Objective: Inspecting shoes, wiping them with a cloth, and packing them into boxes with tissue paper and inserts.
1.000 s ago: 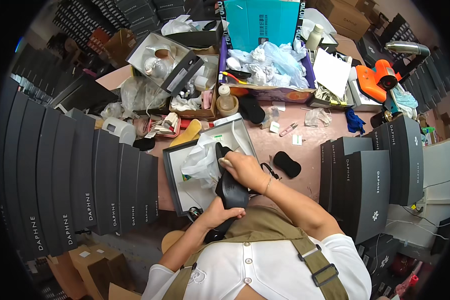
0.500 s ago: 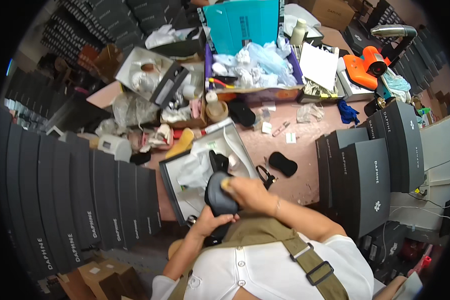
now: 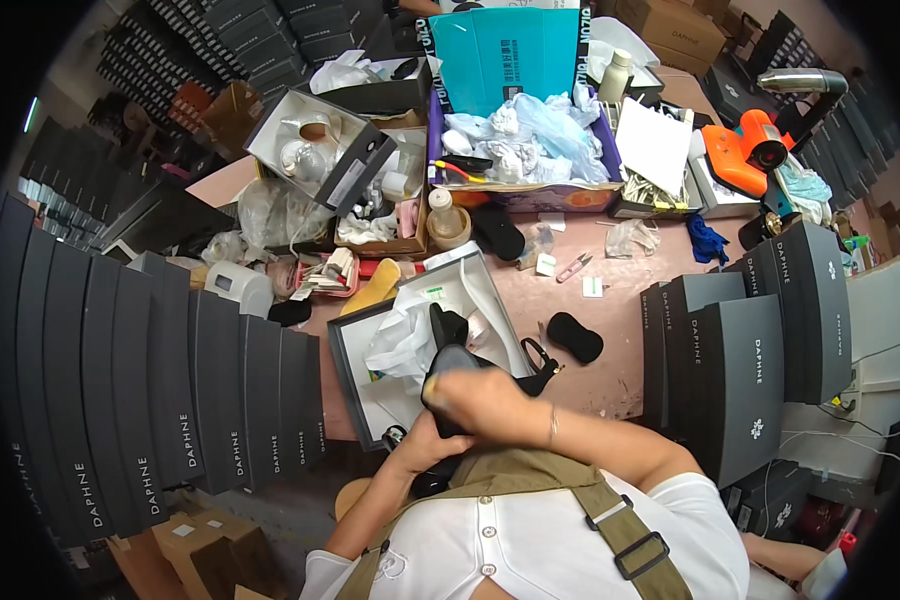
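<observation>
My left hand (image 3: 425, 445) grips a black shoe (image 3: 455, 358) close to my apron, its dark grey sole turned up. My right hand (image 3: 495, 405), blurred by motion, is closed over the sole and covers much of it. A small yellowish block (image 3: 432, 386) shows at its fingertips, against the sole. Beneath the shoe lies an open grey shoe box (image 3: 348, 362) with white tissue paper (image 3: 402, 340) inside. A black strap with a small buckle (image 3: 540, 368) rests by the box's right side. Farther right is a black pad (image 3: 575, 338), narrowed in the middle.
Closed dark shoe boxes line the left (image 3: 205, 390) and right (image 3: 735, 390). Behind the work spot stand a purple-edged carton (image 3: 560, 198) full of plastic bags, a glue bottle (image 3: 445, 215) and an orange tool (image 3: 735, 160). Small scissors (image 3: 573, 267) lie on the pink tabletop (image 3: 610, 370).
My right hand has moved down and toward me across the sole, now hiding more of it. My left hand keeps its hold on the shoe. The whole view has shifted slightly.
</observation>
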`<state>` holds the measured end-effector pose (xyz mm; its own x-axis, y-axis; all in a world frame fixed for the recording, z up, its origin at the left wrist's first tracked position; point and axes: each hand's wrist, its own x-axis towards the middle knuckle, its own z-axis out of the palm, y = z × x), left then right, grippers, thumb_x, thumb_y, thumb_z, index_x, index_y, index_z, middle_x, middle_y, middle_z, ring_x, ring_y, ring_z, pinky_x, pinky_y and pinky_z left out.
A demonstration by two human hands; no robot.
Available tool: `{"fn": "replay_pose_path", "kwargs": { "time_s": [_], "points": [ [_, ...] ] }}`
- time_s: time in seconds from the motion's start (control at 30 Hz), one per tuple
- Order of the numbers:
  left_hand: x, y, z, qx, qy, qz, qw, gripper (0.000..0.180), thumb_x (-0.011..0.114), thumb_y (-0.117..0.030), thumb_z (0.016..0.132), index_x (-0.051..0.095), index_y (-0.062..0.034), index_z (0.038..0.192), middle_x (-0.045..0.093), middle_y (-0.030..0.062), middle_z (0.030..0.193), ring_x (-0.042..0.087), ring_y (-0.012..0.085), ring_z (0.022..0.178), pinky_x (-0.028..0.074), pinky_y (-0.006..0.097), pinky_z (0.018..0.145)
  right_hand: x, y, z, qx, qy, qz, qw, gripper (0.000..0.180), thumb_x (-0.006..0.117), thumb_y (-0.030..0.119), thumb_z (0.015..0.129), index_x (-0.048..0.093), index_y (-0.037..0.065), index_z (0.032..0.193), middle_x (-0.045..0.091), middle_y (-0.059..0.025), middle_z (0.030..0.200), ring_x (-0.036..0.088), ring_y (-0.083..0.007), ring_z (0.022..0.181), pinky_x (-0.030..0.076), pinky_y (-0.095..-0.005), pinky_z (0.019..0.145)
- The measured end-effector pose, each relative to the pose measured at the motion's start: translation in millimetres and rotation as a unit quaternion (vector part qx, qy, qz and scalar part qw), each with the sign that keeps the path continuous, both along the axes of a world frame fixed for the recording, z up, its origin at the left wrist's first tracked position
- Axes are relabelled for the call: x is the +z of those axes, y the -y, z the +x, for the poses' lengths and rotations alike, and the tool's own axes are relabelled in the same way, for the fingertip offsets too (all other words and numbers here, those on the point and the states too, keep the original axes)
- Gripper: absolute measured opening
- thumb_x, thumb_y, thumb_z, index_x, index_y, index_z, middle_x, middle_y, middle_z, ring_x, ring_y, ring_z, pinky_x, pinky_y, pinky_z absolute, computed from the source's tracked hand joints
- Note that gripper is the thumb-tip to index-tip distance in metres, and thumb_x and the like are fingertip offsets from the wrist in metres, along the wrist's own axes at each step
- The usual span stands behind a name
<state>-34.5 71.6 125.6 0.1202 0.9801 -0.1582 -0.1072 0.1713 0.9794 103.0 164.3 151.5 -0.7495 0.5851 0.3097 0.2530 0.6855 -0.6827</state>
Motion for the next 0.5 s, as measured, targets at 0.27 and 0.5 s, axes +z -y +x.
{"fn": "replay_pose_path", "kwargs": {
  "time_s": [0.27, 0.5],
  "points": [
    [11, 6, 3, -0.056, -0.082, -0.032, 0.995, 0.041, 0.074, -0.007, 0.073, 0.054, 0.0013, 0.109, 0.062, 0.0099, 0.105, 0.061, 0.0123, 0.086, 0.05, 0.028, 0.077, 12, 21, -4, 0.063, -0.03, 0.047, 0.996, 0.01, 0.057, 0.015, 0.074, 0.055, 0.008, 0.081, 0.056, -0.0096, 0.07, 0.062, -0.0283, 0.06, 0.048, -0.0417, 0.05],
    [-14, 11, -7, -0.019, 0.006, 0.019, 1.0, 0.047, 0.07, -0.015, 0.073, 0.05, 0.001, 0.113, 0.061, 0.0081, 0.098, 0.061, 0.0135, 0.086, 0.05, 0.027, 0.075, 10, 13, -1, 0.029, -0.001, 0.013, 0.999, 0.013, 0.061, 0.019, 0.074, 0.054, 0.009, 0.078, 0.056, -0.0121, 0.067, 0.06, -0.0305, 0.057, 0.046, -0.0422, 0.048]
  ]
}}
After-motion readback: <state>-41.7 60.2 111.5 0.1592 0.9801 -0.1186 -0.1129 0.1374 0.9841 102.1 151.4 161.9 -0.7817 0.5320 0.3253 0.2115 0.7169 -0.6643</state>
